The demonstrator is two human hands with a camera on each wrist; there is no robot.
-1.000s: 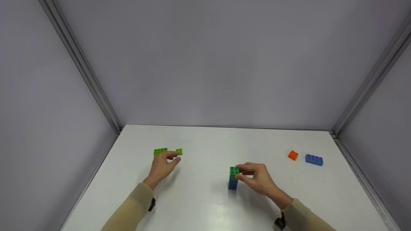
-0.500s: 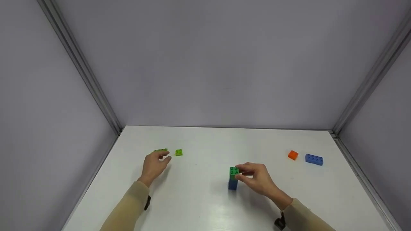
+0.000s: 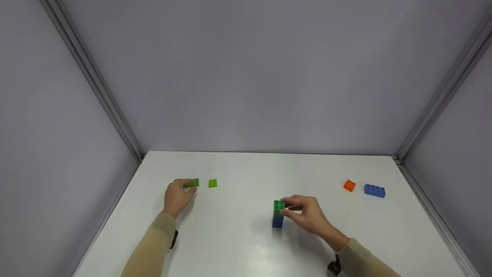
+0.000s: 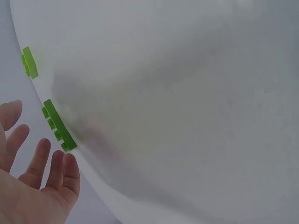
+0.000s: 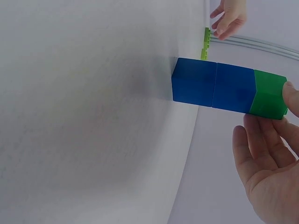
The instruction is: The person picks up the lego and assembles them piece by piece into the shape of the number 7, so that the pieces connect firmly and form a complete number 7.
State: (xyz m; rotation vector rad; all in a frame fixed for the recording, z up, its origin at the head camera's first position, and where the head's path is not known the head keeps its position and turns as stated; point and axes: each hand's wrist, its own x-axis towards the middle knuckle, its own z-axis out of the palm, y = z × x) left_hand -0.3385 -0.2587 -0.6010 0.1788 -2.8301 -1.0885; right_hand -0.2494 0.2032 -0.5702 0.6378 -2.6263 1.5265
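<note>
In the head view my left hand (image 3: 178, 198) is over the long light green brick (image 3: 195, 182), partly covering it. The left wrist view shows its fingers loosely bent and spread, fingertips close to the brick's studs, with nothing held. A small flat light green brick (image 3: 213, 183) lies just to the right. My right hand (image 3: 305, 213) pinches the green brick (image 3: 279, 206) between thumb and fingers. That brick tops an upright tower standing on the table, above two blue bricks (image 5: 215, 85) stacked beneath it.
At the right of the white table (image 3: 238, 238) lie an orange brick (image 3: 349, 186) and a long blue brick (image 3: 374, 190). Grey panels (image 3: 269, 77) enclose the table at the back and both sides.
My left hand has moved left, from beside the small light green brick to the long one, uncovering the small one. My right hand keeps its pinch on the tower's top.
</note>
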